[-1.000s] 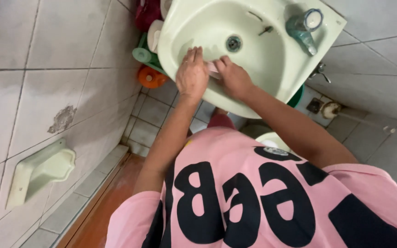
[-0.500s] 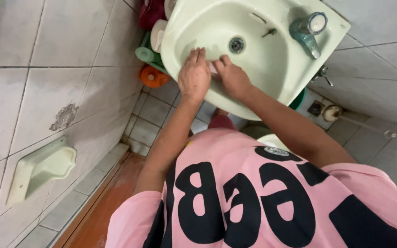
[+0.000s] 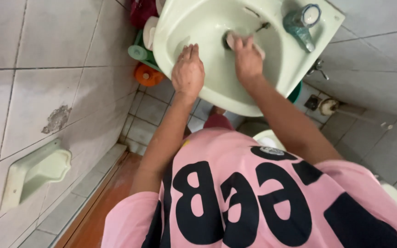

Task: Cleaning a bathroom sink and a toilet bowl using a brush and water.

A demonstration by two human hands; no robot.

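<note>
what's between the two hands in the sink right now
Only bare pale green basin. In the head view the left hand rests on the near rim, and the right hand presses a pinkish pad over the drain.

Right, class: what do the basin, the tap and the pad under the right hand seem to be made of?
Basin: probably glazed ceramic, pale green, smooth and glossy. Tap: likely metal with a dull greenish look, topped by a clear, plastic-looking knob. Pad under the right hand: pinkish, perhaps sponge or soft plastic; mostly covered, so uncertain.
</note>
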